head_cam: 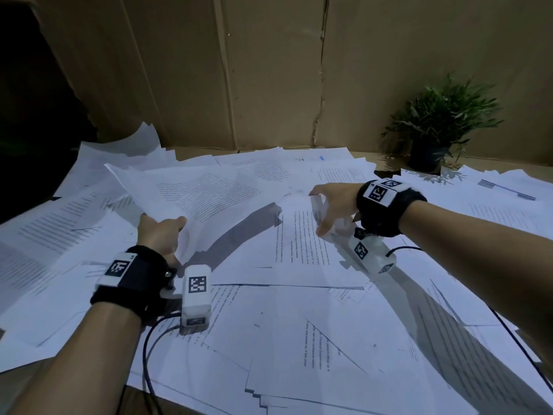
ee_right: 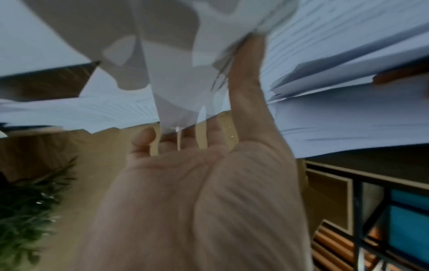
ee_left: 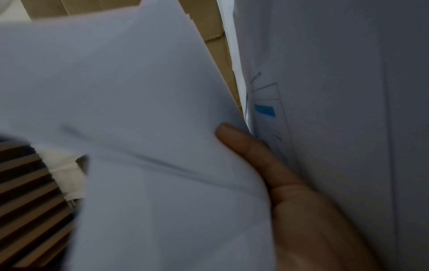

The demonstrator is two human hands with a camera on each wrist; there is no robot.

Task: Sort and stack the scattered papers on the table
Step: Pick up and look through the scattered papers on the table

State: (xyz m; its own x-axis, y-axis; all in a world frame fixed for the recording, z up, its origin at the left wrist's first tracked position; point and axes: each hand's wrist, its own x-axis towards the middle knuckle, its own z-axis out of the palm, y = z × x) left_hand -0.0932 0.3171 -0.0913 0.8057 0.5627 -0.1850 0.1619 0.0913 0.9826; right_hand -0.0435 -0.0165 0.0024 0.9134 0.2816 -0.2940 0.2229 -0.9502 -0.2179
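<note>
Paper-strewn table (head_cam: 185, 152), two hands, one plant (head_cam: 440, 115)

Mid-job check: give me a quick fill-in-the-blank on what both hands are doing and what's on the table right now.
1. The left hand holds a raised sheet printed with lines of ____.
2. The right hand grips the edge of another ____ lying among the scattered papers.
3. At the table's far right corner stands a potted ____.
4. Behind the table rises a wall of brown ____.

Missing words: text; sheet; plant; cardboard
</note>
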